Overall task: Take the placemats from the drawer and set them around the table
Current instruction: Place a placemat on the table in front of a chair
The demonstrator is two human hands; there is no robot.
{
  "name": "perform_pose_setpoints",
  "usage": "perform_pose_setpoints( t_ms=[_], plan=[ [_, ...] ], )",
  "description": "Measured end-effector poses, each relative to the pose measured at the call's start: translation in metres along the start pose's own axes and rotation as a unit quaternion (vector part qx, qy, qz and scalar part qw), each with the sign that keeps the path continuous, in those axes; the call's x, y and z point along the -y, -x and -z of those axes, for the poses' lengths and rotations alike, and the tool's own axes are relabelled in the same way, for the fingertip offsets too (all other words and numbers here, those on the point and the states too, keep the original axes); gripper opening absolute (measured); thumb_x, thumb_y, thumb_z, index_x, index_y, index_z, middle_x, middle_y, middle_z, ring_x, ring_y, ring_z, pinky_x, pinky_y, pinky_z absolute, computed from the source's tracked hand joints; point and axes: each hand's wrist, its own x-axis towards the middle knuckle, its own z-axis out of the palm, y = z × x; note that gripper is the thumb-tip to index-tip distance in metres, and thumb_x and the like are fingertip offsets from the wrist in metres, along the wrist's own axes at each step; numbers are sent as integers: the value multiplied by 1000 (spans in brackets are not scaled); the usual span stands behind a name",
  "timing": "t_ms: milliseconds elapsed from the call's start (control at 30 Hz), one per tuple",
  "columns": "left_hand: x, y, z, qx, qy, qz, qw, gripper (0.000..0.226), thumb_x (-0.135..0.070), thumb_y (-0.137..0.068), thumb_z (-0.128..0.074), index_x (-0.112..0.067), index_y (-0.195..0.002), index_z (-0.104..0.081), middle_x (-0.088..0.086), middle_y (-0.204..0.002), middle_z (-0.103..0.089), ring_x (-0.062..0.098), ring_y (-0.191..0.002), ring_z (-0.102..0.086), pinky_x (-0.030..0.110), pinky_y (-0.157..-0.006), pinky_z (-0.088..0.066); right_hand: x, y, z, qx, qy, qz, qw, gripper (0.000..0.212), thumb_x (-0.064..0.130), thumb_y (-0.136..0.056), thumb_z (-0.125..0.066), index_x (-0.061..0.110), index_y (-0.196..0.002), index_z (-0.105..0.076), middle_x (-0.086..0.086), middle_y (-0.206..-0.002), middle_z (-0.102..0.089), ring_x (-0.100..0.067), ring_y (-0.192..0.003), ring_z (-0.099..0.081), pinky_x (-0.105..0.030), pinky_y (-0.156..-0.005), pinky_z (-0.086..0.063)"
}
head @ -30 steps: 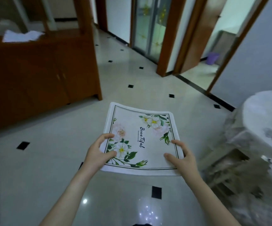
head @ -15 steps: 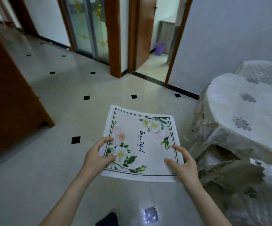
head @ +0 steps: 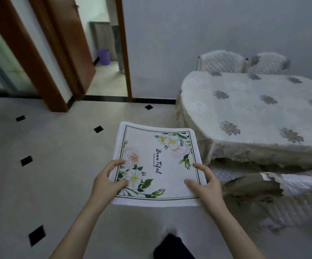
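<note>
Held flat in the air over the pale floor (head: 61,165), out in front of the body: a stack of white placemats (head: 157,163) with floral corners and the script "Beau Tiful". Gripped at the near left edge by the left hand (head: 107,182), thumb lying on top over the printed flower, fingers curled round the edge with the tips showing on top and the rest hidden beneath. Gripped at the near right edge by the right hand (head: 206,186) in the same manner, thumb on the top face, index finger curved along the side border. Far edge of the stack free and sagging a little between the two corners, with several layered edges visible there. Close by on the right, not touching: a round table (head: 254,113) under a cream lace cloth with grey flower motifs. Behind the table, against the grey wall, two chairs (head: 224,61) in quilted covers. Through the open doorway at upper left, a purple bucket (head: 103,56) standing on the floor of the next room; contents not visible.
</note>
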Motion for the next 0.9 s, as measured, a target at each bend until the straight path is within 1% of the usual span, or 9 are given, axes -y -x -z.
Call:
perform_pose_setpoints(
  t_ms=[67, 133, 233, 333, 400, 567, 733, 833, 900],
  plan=[
    [-3, -37, -20, 19, -1, -3, 1000, 58, -6, -66, -77, -50, -100, -61, -32, -113, -58, -5, -107, -51, 12, -81, -36, -4, -32, 5, -16, -4, -13, 1000, 47, 10, -71, -79, 36, -108, -66, 11, -122, -63, -11, -115, -59, -39, -98, -50],
    [-10, -75, -40, 29, 0, -11, 1000, 57, -5, -66, -76, -50, -100, -61, -32, -113, -58, -3, -108, -51, 10, -80, -36, -6, -67, 12, -24, -5, -16, 1000, 47, 10, -72, -80, 37, -108, -66, 11, -122, -63, -10, -115, -58, -38, -98, -50],
    [-26, -133, -70, 48, -1, -16, 999, 57, -5, -66, -76, -48, -100, -62, -28, -115, -59, 2, -112, -52, 16, -83, -38, -5, -121, 24, -39, -11, -21, 999, 47, 11, -72, -80, 38, -108, -66, 14, -123, -62, -6, -116, -57, -30, -96, -48],
    [-47, -192, -101, 72, 1, -17, 997, 57, -5, -67, -76, -47, -103, -62, -22, -119, -60, 6, -116, -51, 23, -87, -39, -1, -176, 42, -63, -11, -12, 998, 47, 10, -72, -80, 41, -105, -67, 25, -116, -62, 11, -109, -54, -14, -90, -44],
    [-61, -227, -124, 87, 8, -24, 996, 57, -3, -67, -76, -45, -103, -62, -20, -120, -60, 6, -114, -53, 18, -84, -40, 3, -211, 53, -75, 2, -12, 997, 47, 11, -72, -80, 41, -107, -66, 29, -117, -59, 13, -111, -50, -18, -95, -38],
    [-84, -301, -173, 126, 11, -24, 992, 56, -3, -68, -75, -43, -104, -62, -24, -114, -58, 1, -105, -53, 3, -73, -38, 8, -282, 76, -114, 9, -25, 993, 47, 8, -73, -79, 35, -110, -66, 31, -116, -57, 0, -116, -48, -5, -87, -32],
    [-91, -372, -209, 169, 4, -38, 985, 57, -5, -68, -75, -46, -105, -61, -33, -114, -54, -7, -106, -47, 1, -77, -33, 3, -338, 83, -158, 15, -42, 987, 46, 8, -73, -78, 34, -109, -66, 32, -115, -55, 9, -109, -49, -22, -101, -35],
    [-94, -426, -230, 206, -4, -46, 977, 58, -4, -68, -76, -46, -105, -61, -34, -114, -53, -4, -110, -47, 6, -81, -34, -1, -372, 82, -194, 5, -48, 980, 46, 9, -74, -78, 37, -109, -68, 34, -116, -56, 14, -110, -48, -22, -104, -34],
    [-97, -467, -246, 236, -5, -56, 970, 59, -4, -68, -76, -49, -103, -62, -35, -114, -54, -6, -108, -49, 3, -79, -35, -4, -397, 78, -223, -4, -53, 973, 45, 9, -74, -78, 37, -109, -68, 31, -117, -57, 18, -109, -47, -21, -104, -33]
  ],
)
